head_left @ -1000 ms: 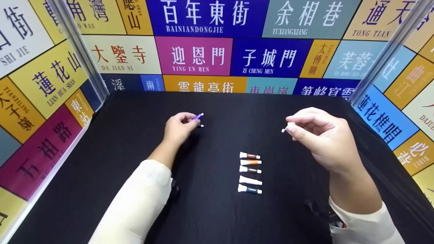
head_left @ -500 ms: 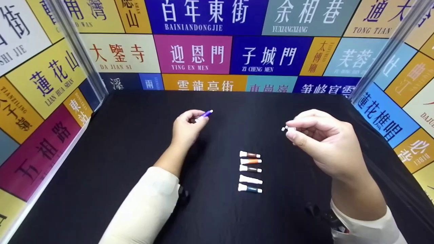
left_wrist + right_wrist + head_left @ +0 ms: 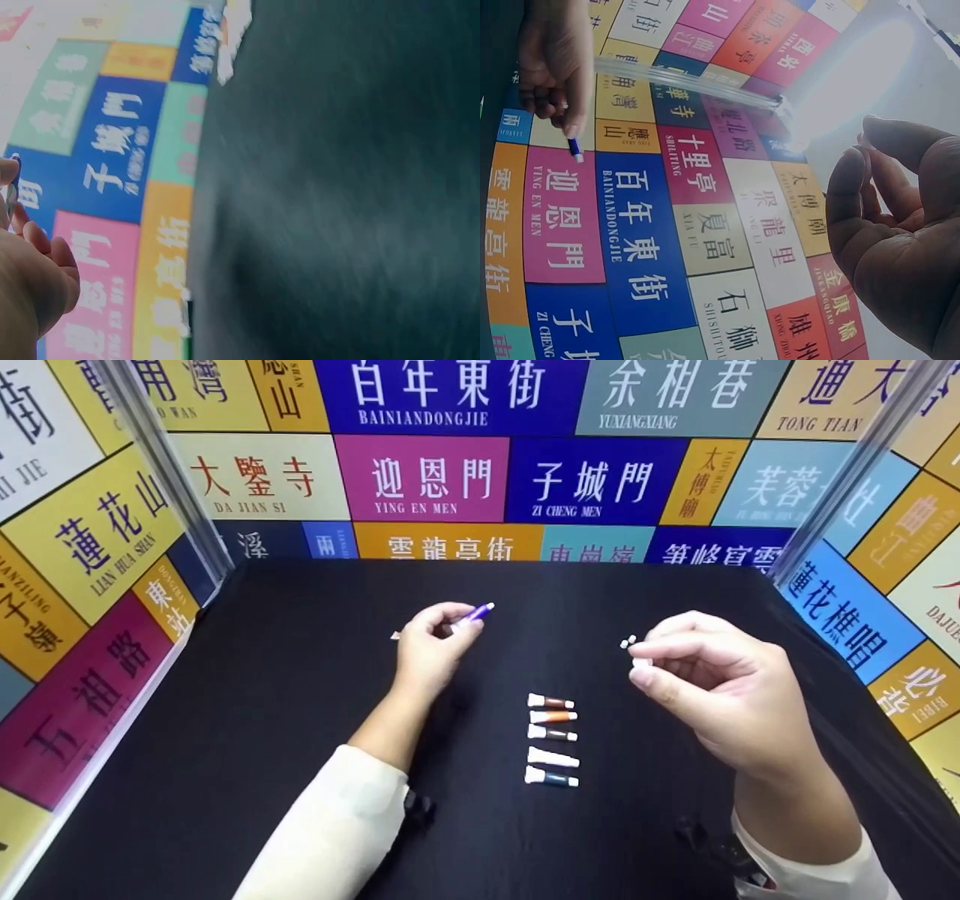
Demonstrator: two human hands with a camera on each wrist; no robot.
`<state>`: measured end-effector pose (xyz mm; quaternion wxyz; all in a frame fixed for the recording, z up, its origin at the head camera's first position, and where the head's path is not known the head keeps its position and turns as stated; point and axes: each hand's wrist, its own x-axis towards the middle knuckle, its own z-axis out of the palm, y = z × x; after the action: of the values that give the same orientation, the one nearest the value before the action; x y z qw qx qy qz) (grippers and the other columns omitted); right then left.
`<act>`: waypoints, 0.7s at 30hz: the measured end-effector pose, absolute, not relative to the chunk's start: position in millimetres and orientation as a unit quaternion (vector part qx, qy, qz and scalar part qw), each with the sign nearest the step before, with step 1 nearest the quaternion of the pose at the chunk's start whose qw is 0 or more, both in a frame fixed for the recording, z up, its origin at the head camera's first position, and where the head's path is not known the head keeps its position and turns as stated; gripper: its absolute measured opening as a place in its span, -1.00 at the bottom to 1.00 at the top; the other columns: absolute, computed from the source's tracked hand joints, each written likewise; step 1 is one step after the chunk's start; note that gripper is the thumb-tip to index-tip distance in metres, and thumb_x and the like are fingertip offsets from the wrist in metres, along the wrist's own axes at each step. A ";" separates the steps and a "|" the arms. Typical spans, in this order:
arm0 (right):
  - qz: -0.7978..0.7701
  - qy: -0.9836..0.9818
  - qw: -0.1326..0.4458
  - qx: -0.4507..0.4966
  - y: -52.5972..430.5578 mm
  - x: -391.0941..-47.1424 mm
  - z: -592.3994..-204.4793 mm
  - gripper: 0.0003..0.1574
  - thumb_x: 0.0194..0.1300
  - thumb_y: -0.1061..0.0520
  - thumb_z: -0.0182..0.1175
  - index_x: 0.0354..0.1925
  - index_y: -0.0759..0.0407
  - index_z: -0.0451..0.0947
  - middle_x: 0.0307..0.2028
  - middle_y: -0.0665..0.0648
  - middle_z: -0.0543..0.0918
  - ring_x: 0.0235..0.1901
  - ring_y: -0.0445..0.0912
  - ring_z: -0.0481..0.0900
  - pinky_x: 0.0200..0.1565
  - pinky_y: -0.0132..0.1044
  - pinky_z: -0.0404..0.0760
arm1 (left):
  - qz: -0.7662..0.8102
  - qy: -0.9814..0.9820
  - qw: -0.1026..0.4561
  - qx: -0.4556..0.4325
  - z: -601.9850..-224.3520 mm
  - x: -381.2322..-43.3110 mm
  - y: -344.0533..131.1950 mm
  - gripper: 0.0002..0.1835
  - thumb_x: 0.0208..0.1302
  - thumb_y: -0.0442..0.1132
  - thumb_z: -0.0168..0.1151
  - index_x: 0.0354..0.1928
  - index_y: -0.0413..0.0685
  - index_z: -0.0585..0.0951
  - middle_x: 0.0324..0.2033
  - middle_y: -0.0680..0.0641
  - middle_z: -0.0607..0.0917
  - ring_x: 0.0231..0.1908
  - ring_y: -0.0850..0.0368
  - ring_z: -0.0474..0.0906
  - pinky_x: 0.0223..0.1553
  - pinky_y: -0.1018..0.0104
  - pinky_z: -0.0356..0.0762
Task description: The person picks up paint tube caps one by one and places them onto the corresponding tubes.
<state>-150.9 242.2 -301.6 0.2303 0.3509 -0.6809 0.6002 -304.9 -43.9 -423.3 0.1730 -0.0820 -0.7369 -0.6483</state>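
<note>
In the head view, my left hand (image 3: 435, 649) pinches a small purple paint tube (image 3: 477, 613) between thumb and fingers, its white cap pointing up and to the right. The right wrist view also shows this purple tube (image 3: 573, 146). My right hand (image 3: 724, 690) pinches a small white piece (image 3: 642, 663) between thumb and index finger; I cannot tell what it is. Just beyond those fingertips show small white tips (image 3: 628, 642), partly covered by the hand. Several paint tubes (image 3: 553, 736) lie in a column between my forearms: brown, orange, dark brown, white and dark blue-green.
A black cloth (image 3: 480, 825) covers the table. Sign-printed panels (image 3: 435, 480) close it in at the back and sides, with clear posts at the corners. A small pale end (image 3: 395, 636) shows left of my left hand, and a green-marked tube (image 3: 187, 322) lies on the cloth.
My left hand has moved right with the purple tube, uncovering a pale end to its left. My right hand has shifted slightly down, so more of the white tips show.
</note>
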 end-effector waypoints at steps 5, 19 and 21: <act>0.598 -0.681 0.229 0.354 240.5 -148.2 -301.8 -0.65 0.05 0.71 0.35 -0.15 0.59 0.72 -0.18 0.19 0.77 -0.28 -0.09 0.69 -0.25 -0.47 0.72 | -0.653 -0.728 0.177 -0.108 -410.2 -287.4 -33.2 -0.78 0.21 -0.23 0.56 -0.10 -0.04 0.84 -0.34 0.01 0.71 -0.28 0.06 0.58 -0.26 0.35 0.51; 0.593 -0.676 0.248 0.360 237.0 -141.7 -302.5 -0.65 0.01 0.72 0.36 -0.18 0.60 0.72 -0.19 0.18 0.76 -0.28 -0.11 0.68 -0.27 -0.48 0.71 | -0.661 -0.697 0.191 -0.202 -385.3 -246.1 -16.1 -0.78 0.21 -0.29 0.56 -0.09 -0.02 0.84 -0.23 -0.06 0.73 -0.23 0.12 0.59 -0.23 0.40 0.57; 0.592 -0.674 0.259 0.359 235.3 -140.7 -303.1 -0.66 0.00 0.71 0.38 -0.19 0.60 0.72 -0.20 0.18 0.76 -0.27 -0.11 0.69 -0.26 -0.49 0.72 | -0.657 -0.698 0.192 -0.210 -382.7 -240.6 -15.1 -0.79 0.22 -0.27 0.55 -0.09 0.00 0.84 -0.21 -0.03 0.75 -0.20 0.12 0.60 -0.20 0.38 0.59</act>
<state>-140.7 235.3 -303.1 0.2586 0.3586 -0.6741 0.5916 -240.6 -15.1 -382.7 0.1921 -0.2101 -0.6981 -0.6569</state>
